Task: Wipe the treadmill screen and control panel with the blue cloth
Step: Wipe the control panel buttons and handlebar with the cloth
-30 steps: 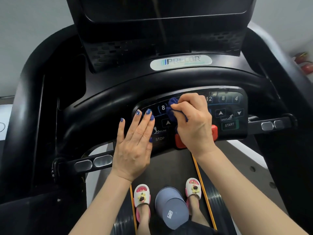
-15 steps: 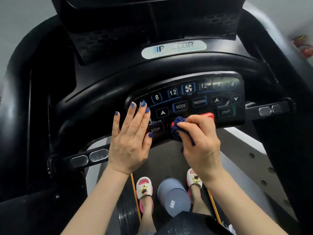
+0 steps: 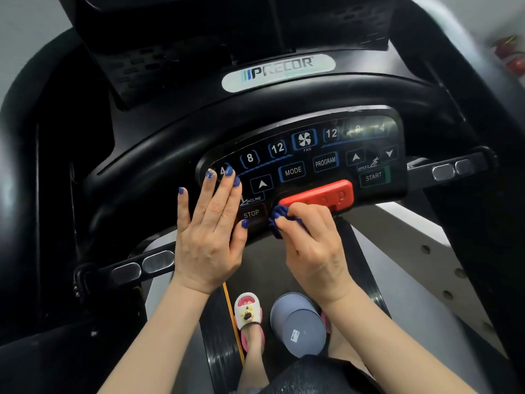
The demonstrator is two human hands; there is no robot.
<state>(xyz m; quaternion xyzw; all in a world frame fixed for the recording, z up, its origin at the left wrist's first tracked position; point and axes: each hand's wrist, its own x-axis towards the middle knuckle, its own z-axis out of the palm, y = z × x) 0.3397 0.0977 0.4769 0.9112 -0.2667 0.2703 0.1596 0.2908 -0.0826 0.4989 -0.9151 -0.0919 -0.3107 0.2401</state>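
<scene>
Cloth first: the blue cloth (image 3: 279, 220) is bunched in my right hand (image 3: 314, 245), whose grip is closed round it, thumb and curled fingers pinching the wad against the lower edge of the control panel (image 3: 301, 163), just below the left end of the red safety key (image 3: 318, 196) and right of the STOP button (image 3: 251, 214). My left hand (image 3: 208, 237) lies flat with its grip open, fingers straight and together, resting on the panel's left end; the fingertips reach the "4" key and the thumb lies beside STOP. Above the panel runs the black handlebar (image 3: 255, 118), and above that the PRECOR badge (image 3: 278, 71). Down on the belt (image 3: 218, 336) I see a slipper (image 3: 247, 311) and a grey bucket (image 3: 298, 325).
</scene>
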